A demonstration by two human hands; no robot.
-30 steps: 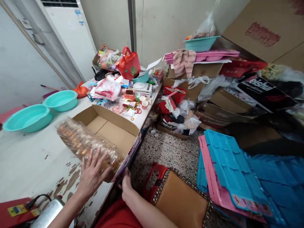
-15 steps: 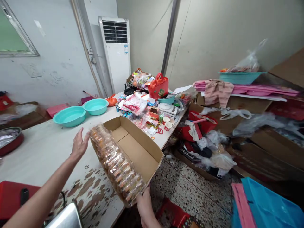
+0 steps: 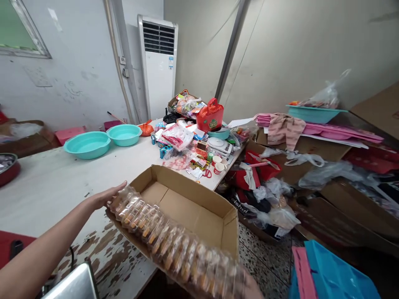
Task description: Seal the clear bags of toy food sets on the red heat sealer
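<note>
A long clear pack of golden pastries (image 3: 174,245) is held slantwise over the near edge of an open, empty cardboard box (image 3: 199,195) at the white table's (image 3: 52,187) corner. My left hand (image 3: 104,198) lies flat with fingers stretched against the pack's far left end. My right hand (image 3: 254,286) shows only as a blurred patch under the pack's near right end at the bottom edge, carrying that end.
Two teal basins (image 3: 87,144) stand at the table's back left. Packets, cups and a red bag (image 3: 210,116) crowd the far end. Cartons and plastic bags (image 3: 280,195) pile up on the right, blue trays (image 3: 330,274) lower right, a metal device (image 3: 71,284) near left.
The pack swung from upright against the box's left side to lying slantwise across its near edge. My left hand came from the air onto the pack's far end. The view tilted up.
</note>
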